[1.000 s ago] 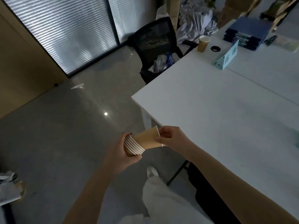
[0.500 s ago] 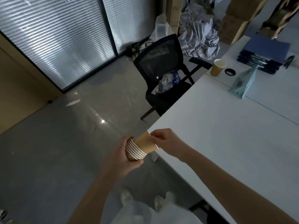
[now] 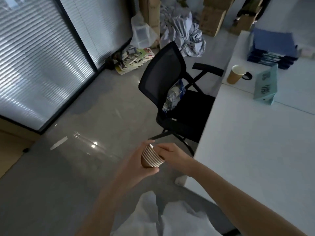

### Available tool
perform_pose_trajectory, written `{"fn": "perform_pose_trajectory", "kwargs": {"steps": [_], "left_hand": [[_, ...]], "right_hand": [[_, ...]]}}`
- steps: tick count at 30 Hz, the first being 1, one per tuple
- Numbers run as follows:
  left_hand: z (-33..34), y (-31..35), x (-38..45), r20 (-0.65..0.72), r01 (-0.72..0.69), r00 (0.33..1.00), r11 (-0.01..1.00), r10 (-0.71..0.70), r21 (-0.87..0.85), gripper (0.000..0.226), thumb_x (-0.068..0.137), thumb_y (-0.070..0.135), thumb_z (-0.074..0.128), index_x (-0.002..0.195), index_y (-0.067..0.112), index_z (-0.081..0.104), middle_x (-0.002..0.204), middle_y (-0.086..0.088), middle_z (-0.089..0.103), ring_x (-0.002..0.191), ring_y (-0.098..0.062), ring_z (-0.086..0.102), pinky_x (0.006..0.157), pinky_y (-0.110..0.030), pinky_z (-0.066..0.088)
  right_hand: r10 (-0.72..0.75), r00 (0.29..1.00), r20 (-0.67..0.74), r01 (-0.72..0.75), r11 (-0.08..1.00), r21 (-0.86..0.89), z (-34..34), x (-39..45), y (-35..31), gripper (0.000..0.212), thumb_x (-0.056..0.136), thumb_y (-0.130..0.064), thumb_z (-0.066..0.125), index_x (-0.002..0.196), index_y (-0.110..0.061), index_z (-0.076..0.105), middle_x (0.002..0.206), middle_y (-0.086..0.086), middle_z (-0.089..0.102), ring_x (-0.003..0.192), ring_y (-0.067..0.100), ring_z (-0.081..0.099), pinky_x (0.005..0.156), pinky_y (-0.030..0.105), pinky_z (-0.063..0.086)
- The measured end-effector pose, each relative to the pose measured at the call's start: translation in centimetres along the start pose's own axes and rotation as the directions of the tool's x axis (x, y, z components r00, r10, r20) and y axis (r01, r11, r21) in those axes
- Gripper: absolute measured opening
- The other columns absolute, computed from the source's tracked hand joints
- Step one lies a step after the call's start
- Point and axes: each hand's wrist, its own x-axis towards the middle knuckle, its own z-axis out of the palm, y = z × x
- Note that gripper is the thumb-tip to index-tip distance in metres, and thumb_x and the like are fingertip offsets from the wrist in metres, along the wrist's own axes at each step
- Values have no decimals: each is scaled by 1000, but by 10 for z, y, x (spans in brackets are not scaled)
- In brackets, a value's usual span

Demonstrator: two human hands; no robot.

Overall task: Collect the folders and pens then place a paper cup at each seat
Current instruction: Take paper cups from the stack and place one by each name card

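My left hand (image 3: pixel 136 165) grips a nested stack of brown paper cups (image 3: pixel 152 159) with white rims, held sideways in the air left of the white table (image 3: pixel 255 159). My right hand (image 3: pixel 172 155) holds the top end of the stack, and its fingers hide the outermost cup. One paper cup (image 3: pixel 236 74) stands upright near the table's far left edge. A pile of blue folders (image 3: pixel 272 48) lies at the table's far end.
A black mesh chair (image 3: pixel 170 86) with a crumpled plastic bag on its seat stands at the table's left side. A teal tent card (image 3: pixel 265 86) and a round black cable hole (image 3: pixel 247 76) are beside the lone cup. Boxes, cloth and books clutter the far floor.
The view has swung left and up, so the chair now sits in the middle. The cup that stuck out of the stack is now hidden under my right hand.
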Motion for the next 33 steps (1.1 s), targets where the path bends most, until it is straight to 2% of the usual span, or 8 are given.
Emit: {"fn": "perform_pose_trajectory", "kwargs": {"steps": [5,8,14,18,21,25,30,33], "left_hand": [[-33,2,63,23,13,1000,1000,-13,-8,67,63,15,88,116,30,51,94,5,63,78,0,62,67,-20,50],[-38,11,104,64,12,998,1000,-13,16,67,59,25,89,109,42,49,97,12,62,84,-1,62,71,-27,53],[-19,19,191,88,136,988,984,-126,-113,72,44,57,85,107,49,50,105,12,65,94,-11,65,86,-43,55],[2,35,253,68,190,982,947,-178,-258,66,57,38,89,107,39,47,106,7,60,94,-9,62,81,-27,51],[22,47,307,71,194,981,937,-181,-291,67,69,30,87,118,26,41,106,5,56,91,-8,60,72,-23,48],[48,58,373,141,263,962,928,-232,-265,69,76,32,81,127,19,35,108,4,53,91,-5,56,68,-21,46],[89,48,469,209,341,931,917,-299,-206,75,74,37,82,128,16,35,123,-3,51,105,-18,55,82,-30,44],[121,35,521,216,326,930,939,-298,-109,70,77,37,80,127,13,36,114,0,49,95,-14,51,78,-27,39]], "right_hand": [[72,938,-339,43,947,319,-17,36,-12,29,100,-9,42,102,5,68,95,17,71,88,19,67,85,29,55],[140,895,-422,86,877,473,-41,47,-5,28,101,-7,41,98,1,68,93,14,71,89,21,69,87,33,56],[245,846,-474,33,863,504,-93,71,14,19,97,-5,48,97,-8,67,94,14,70,95,29,67,91,38,55],[286,874,-394,-98,896,433,-118,96,26,21,92,-10,59,112,-7,62,105,13,68,101,30,66,90,41,54],[320,862,-393,-116,879,463,-141,123,34,31,91,-11,62,120,-5,58,112,8,66,98,18,65,85,33,55],[411,807,-424,-125,820,558,-178,167,55,38,90,-16,64,126,-13,55,116,3,63,107,18,63,89,34,56],[514,729,-452,-100,733,673,-229,237,95,46,86,-14,67,130,-12,53,115,4,63,104,17,63,92,34,55],[580,663,-474,-119,707,697,-254,280,125,54,82,-15,70,132,-13,50,118,6,62,104,19,63,92,36,55]]}}
